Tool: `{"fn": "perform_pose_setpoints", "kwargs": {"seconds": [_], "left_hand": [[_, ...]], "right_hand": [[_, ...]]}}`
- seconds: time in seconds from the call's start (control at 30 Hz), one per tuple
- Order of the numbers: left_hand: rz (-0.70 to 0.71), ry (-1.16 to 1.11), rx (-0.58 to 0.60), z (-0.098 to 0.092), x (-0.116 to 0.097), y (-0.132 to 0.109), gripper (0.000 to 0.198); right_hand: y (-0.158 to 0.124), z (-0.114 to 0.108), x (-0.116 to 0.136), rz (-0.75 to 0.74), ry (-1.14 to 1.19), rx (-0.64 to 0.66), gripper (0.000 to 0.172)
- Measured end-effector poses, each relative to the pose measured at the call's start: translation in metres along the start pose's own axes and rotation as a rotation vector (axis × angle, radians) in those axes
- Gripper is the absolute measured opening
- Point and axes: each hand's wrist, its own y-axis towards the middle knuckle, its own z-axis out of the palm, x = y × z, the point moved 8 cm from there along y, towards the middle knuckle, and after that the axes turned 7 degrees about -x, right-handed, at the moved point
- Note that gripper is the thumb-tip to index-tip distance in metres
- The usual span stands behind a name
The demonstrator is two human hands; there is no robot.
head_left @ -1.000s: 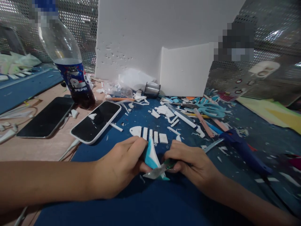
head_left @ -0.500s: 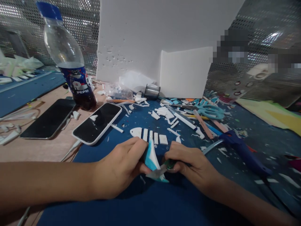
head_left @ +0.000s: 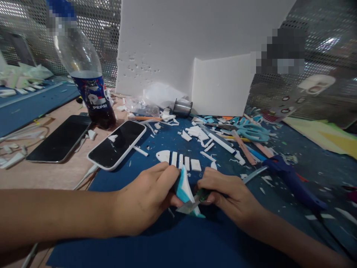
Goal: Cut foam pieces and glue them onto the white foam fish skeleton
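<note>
My left hand (head_left: 145, 197) pinches a curved foam piece (head_left: 184, 186), white on one face and teal along the other. In my right hand (head_left: 232, 197) is a craft knife (head_left: 189, 206), its green handle mostly hidden by the fingers. The blade lies across the lower part of the foam piece, touching or very close to it; I cannot tell how deep it sits. Just beyond both hands, on the blue mat (head_left: 134, 245), white foam cutouts lie in a row: a pointed head shape (head_left: 163, 156), narrow strips and a small block (head_left: 195, 165).
Two phones (head_left: 60, 139) and a Pepsi bottle (head_left: 93, 98) stand or lie at left. Foam scraps, blue scissors (head_left: 251, 131) and a wire spool (head_left: 182, 108) are spread behind. A blue glue gun (head_left: 295, 184) rests at right. White foam boards (head_left: 220, 87) stand upright at the back.
The view has shifted slightly, so most things sit a little to the right. Both hands keep the same grips, with the blade still across the foam piece's lower end.
</note>
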Motion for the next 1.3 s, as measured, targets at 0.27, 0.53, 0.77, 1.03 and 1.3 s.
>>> {"fn": "perform_pose_setpoints", "kwargs": {"seconds": [0.27, 0.53, 0.77, 1.03, 1.3], "left_hand": [[0.018, 0.011, 0.008, 0.001, -0.002, 0.0, 0.021], [0.078, 0.038, -0.026, -0.001, -0.004, 0.0, 0.019], [0.087, 0.062, -0.003, 0.002, -0.006, 0.0, 0.019], [0.11, 0.08, 0.001, 0.002, -0.008, -0.001, 0.018], [0.179, 0.135, 0.012, 0.007, -0.012, -0.004, 0.018]], "right_hand": [[0.001, 0.0, 0.001, -0.009, 0.009, 0.005, 0.021], [-0.001, 0.002, 0.0, 0.003, 0.003, -0.002, 0.017], [0.002, 0.001, 0.004, -0.012, -0.007, -0.007, 0.019], [0.002, 0.002, 0.005, -0.008, -0.007, -0.017, 0.016], [0.004, 0.006, 0.008, 0.01, 0.026, 0.016, 0.032]]}}
